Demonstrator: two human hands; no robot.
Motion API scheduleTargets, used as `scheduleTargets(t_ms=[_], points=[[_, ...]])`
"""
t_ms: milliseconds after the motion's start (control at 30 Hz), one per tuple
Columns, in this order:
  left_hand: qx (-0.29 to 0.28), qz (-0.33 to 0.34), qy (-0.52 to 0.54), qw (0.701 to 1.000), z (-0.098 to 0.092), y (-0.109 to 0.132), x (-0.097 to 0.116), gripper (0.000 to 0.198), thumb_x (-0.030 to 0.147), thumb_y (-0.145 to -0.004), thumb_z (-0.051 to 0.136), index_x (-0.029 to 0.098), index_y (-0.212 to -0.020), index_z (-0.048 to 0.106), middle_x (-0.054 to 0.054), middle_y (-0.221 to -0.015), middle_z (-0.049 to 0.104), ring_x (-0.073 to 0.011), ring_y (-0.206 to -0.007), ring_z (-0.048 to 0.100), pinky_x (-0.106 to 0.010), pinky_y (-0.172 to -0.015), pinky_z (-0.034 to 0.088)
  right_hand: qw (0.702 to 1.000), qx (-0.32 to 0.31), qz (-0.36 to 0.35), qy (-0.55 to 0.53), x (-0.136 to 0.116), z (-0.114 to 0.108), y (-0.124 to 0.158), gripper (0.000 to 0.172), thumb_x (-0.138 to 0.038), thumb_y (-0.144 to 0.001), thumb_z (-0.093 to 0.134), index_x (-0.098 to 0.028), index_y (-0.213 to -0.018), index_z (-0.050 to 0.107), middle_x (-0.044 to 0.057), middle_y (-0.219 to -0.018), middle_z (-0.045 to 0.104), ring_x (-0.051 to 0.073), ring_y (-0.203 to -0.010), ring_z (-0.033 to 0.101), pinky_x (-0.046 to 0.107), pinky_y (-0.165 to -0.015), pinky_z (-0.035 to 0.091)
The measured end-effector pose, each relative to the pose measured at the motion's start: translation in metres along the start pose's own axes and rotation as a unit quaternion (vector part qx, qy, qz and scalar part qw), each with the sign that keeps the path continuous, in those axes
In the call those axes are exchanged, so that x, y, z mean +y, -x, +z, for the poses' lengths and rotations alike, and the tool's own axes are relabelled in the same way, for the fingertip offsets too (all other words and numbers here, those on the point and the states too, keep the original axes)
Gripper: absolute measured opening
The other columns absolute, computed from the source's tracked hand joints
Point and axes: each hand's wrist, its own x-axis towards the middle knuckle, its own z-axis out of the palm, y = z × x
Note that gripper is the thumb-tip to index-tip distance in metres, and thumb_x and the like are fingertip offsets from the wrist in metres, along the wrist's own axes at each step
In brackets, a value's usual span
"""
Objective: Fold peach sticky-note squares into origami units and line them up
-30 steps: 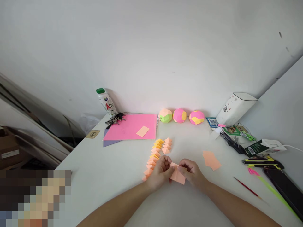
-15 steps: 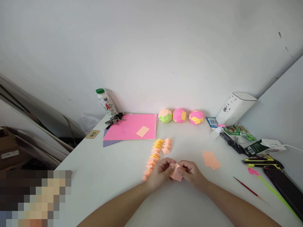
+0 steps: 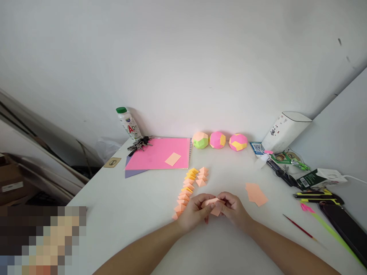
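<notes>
A small peach sheet of paper with creases is pinched between my two hands above the white table. My left hand grips its left side, thumb on the front face. On the other side my right hand holds the right edge between thumb and fingers. Beside my left hand runs a row of folded peach and yellow paper units, its near end partly behind the hand. A shorter row of peach folded units lies just beyond. Flat peach paper sheets rest to the right of my right hand.
Three paper balls line the wall. At back left are a pink sheet, keys and a bottle. The right side holds a white box, a cutter, a black phone and a thin red brush.
The peach paper has tilted and shifted between my fingers, showing a different face. Both thumbs have moved slightly closer together on it. Everything else on the table stays put.
</notes>
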Motion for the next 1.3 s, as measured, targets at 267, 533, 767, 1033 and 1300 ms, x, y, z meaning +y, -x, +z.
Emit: scheduleTargets(t_ms=[267,533,767,1033,1300], points=[[-0.015,0.000,-0.044,0.999,-0.0003,0.0013,0.0023,0.044,0.051,-0.083,0.053,0.013,-0.103,0.063,-0.001,-0.065,0.058,-0.0083,-0.045,0.047,-0.023,-0.046,0.043,0.999,0.022,0.014,-0.026,-0.0019,0.0021,0.0000,0.026,-0.043,-0.079,0.065,-0.020,-0.085,0.053,-0.003,-0.068,0.050,0.011,-0.059,0.048,0.022,-0.051,0.043],[-0.017,0.010,-0.074,0.997,-0.0024,0.0008,0.0008,0.041,0.050,-0.086,0.050,0.013,-0.097,0.065,0.004,-0.050,0.048,-0.0080,-0.042,0.045,-0.021,-0.044,0.037,1.000,0.024,0.013,-0.012,-0.0019,0.0009,-0.0002,0.024,-0.041,-0.080,0.065,-0.018,-0.079,0.058,-0.003,-0.063,0.050,0.011,-0.057,0.047,0.023,-0.050,0.042],[-0.015,0.003,-0.076,0.997,-0.0004,0.0025,0.0045,0.043,0.050,-0.086,0.049,0.013,-0.095,0.067,0.005,-0.047,0.043,-0.0077,-0.040,0.042,-0.020,-0.041,0.035,1.000,0.028,0.002,-0.007,-0.0006,0.0008,-0.0003,0.023,-0.039,-0.080,0.065,-0.017,-0.077,0.060,-0.003,-0.061,0.049,0.011,-0.055,0.046,0.023,-0.050,0.041],[0.000,0.009,-0.093,0.996,0.0021,0.0047,0.0089,0.042,0.050,-0.086,0.048,0.013,-0.086,0.067,0.006,-0.044,0.040,-0.0070,-0.037,0.039,-0.020,-0.039,0.033,0.999,0.049,-0.001,-0.002,-0.0018,0.0016,0.0000,0.024,-0.039,-0.079,0.067,-0.017,-0.075,0.060,-0.003,-0.059,0.050,0.011,-0.054,0.045,0.023,-0.048,0.040],[0.002,0.004,-0.100,0.995,0.0035,0.0055,0.0098,0.043,0.051,-0.086,0.047,0.013,-0.089,0.068,0.007,-0.044,0.037,-0.0071,-0.035,0.037,-0.020,-0.036,0.030,0.998,0.052,-0.005,-0.018,0.0009,0.0014,-0.0007,0.022,-0.039,-0.078,0.067,-0.017,-0.083,0.065,0.000,-0.065,0.057,0.012,-0.057,0.049,0.023,-0.049,0.043]])
